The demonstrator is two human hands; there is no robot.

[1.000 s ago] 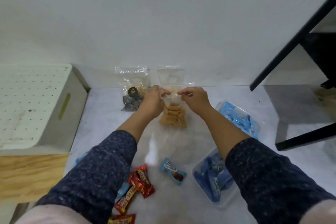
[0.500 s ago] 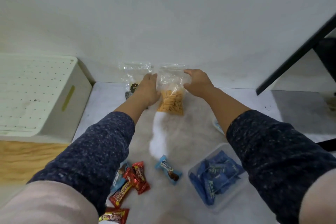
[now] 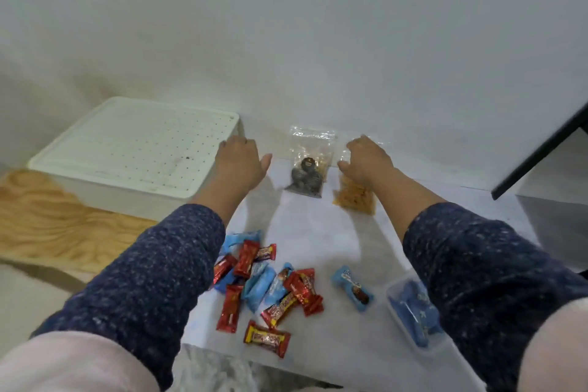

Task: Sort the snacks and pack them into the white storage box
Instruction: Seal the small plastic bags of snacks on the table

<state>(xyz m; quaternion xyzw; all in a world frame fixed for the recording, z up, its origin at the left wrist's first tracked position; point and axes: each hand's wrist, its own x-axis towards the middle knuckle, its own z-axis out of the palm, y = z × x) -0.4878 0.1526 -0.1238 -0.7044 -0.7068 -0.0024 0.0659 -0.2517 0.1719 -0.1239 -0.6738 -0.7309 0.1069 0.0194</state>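
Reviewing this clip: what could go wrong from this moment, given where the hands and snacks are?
The white storage box has its lid on, so packing may stall until it is opened. The right hand rests on the bag of orange snacks propped at the wall; it may slump. Red and blue wrapped candies lie mixed near the table edge and may fall.

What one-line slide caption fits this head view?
Left hand reaches the white storage box; right hand holds a bagged snack.
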